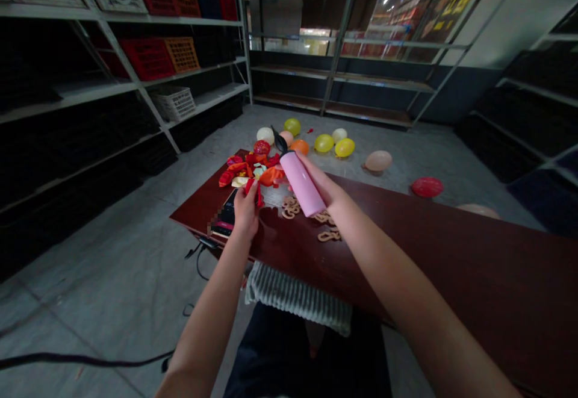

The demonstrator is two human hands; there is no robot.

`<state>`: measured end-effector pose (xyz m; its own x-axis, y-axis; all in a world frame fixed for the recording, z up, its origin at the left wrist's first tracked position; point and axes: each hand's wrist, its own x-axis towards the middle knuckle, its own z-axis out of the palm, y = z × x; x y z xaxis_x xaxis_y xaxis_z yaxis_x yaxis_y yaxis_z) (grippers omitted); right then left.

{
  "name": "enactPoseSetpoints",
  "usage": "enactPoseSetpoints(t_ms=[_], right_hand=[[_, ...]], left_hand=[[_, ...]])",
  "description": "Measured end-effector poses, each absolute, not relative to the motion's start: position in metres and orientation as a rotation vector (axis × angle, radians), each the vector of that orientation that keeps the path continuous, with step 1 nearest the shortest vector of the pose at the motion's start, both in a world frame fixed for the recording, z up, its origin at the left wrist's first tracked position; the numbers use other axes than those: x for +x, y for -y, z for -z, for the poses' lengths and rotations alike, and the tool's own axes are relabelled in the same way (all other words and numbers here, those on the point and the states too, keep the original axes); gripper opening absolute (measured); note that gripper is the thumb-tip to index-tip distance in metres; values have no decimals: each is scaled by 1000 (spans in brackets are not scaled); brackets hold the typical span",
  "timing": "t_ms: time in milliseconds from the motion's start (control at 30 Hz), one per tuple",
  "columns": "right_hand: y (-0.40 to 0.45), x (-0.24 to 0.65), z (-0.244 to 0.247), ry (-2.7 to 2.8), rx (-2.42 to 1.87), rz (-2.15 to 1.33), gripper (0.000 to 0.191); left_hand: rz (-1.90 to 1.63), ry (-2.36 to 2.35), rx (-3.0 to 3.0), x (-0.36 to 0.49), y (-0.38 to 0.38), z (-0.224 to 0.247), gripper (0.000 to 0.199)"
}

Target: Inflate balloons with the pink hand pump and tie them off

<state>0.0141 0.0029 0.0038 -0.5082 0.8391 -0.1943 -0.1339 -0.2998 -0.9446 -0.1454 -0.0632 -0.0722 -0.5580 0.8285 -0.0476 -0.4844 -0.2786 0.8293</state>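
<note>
My right hand (307,172) is wrapped round a pink hand pump (303,186) with a black nozzle (280,141) that tilts up and away to the left. Closed in a pinch, my left hand (247,208) holds a limp red balloon (259,194) that hangs beside its fingers. Just beyond both hands lies a pile of uninflated balloons (246,168), mostly red and orange. A phone (224,214) rests on the table next to my left hand, partly covered by it. Wooden cut-out pieces (291,207) lie below the pump.
The dark red table (433,247) stretches far to the right. Inflated balloons (324,143) in yellow, white, orange and red lie on the floor past it. Shelves with plastic crates (149,58) stand at left. A black cable (90,360) runs along the floor; a grey ribbed cloth (298,298) hangs under the table's edge.
</note>
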Motion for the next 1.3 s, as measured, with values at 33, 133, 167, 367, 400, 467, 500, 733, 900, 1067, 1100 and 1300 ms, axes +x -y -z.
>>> enactPoseSetpoints(t_ms=[33,133,167,367,400,467,500,733,900,1067,1100,1300], right_hand=[[-2,13,-3,1267,-933,-1925,64],[6,22,3,1214,-952,-2021,65],[10,28,5,1184,-986,-2027,66],[28,81,25,1111,-1019,-2085,66],[31,89,29,1107,-1002,-2091,66],[35,105,36,1097,-973,-2116,67],[37,112,38,1087,-963,-2123,67],[36,157,61,970,-890,-2077,68],[30,176,76,910,-797,-1969,67],[29,176,67,826,-723,-1871,63],[30,175,65,826,-708,-1875,64],[39,173,59,902,-748,-1858,63]], left_hand=[[-1934,-1060,499,-145,63,72,40],[-1926,-1083,502,-143,64,74,40],[-1930,-1100,515,-141,63,74,39],[-1921,-1269,748,-107,46,74,25],[-1896,-1290,803,-98,41,74,23],[-1859,-1314,882,-76,29,72,20],[-1846,-1325,909,-65,22,71,19],[-1610,-1295,928,-5,-26,78,17],[-1850,-1377,1105,-4,-26,82,17],[-1361,-1193,1463,-4,-1,73,44],[-1248,-1148,1429,-2,2,73,50],[-1030,-867,999,4,0,82,56]])
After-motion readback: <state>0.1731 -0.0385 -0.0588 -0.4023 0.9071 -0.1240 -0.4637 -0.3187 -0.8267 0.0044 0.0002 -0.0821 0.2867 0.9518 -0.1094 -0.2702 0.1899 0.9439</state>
